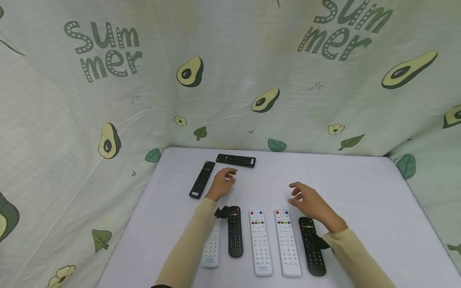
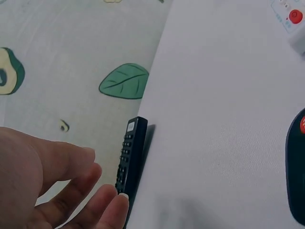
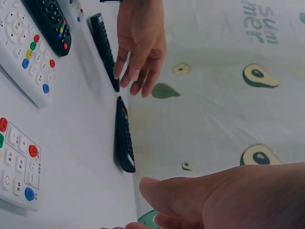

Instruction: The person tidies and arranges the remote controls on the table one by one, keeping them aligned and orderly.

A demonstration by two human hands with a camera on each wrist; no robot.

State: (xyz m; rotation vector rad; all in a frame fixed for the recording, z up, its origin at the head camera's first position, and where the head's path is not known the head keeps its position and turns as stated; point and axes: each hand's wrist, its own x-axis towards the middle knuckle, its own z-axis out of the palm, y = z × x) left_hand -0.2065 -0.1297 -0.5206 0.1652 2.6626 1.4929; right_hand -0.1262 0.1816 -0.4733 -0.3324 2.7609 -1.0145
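Observation:
My left hand (image 1: pixel 221 184) hovers at the back left of the white table, loosely curled around nothing. Beside it lies a slanted black remote control (image 1: pixel 202 180); a second black remote (image 1: pixel 235 160) lies crosswise behind the fingertips. In the left wrist view, the fingers (image 2: pixel 114 202) overlap the end of a black remote (image 2: pixel 131 152). My right hand (image 1: pixel 309 202), likewise holding nothing, is raised over the right half, with bent, spread fingers. Just below that wrist is a black remote (image 1: pixel 311 248), and left of it a white remote (image 1: pixel 287 244).
Nearer the front, another white remote (image 1: pixel 261 244) and a black remote (image 1: pixel 235 232) lie side by side. The left forearm partly covers a further white remote (image 1: pixel 211 250). A cloth printed with avocados (image 1: pixel 191 72) hangs behind and beside the table (image 1: pixel 360 188).

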